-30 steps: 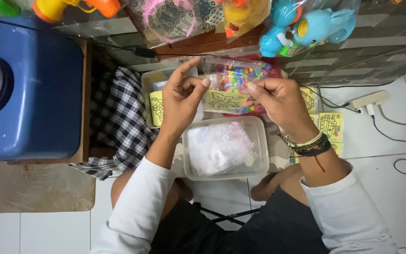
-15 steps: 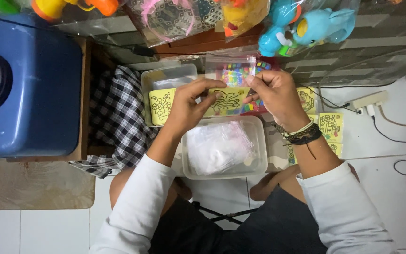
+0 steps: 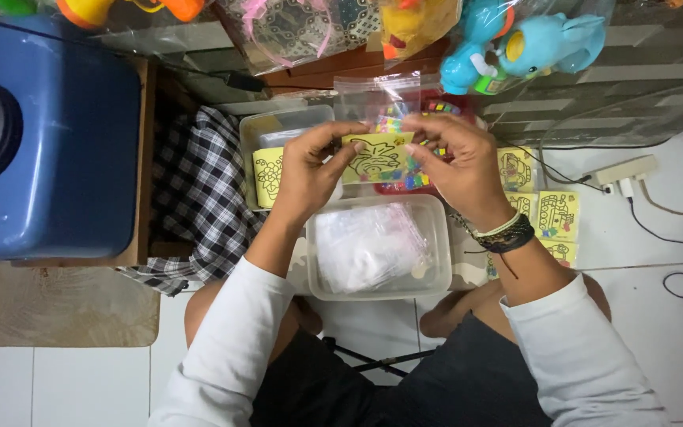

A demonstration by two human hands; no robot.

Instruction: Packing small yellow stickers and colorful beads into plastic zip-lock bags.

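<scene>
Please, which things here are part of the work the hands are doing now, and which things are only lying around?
In use:
left hand
right hand
yellow picture card, held by both hands
clear bag behind the card

Lying about:
tub of plastic bags
tub with yellow cards
blue bin
checked cloth
blue toy
power strip

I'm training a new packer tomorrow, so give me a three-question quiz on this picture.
1. True or false: both hands hold the yellow card.
2. What lies in the clear tub below the hands? A) clear bags B) scissors C) coins
3. Which wrist wears bracelets?

Key: 1 true: the left hand and right hand pinch it at a clear bag. 2 A: the clear bags. 3 the right.
</scene>
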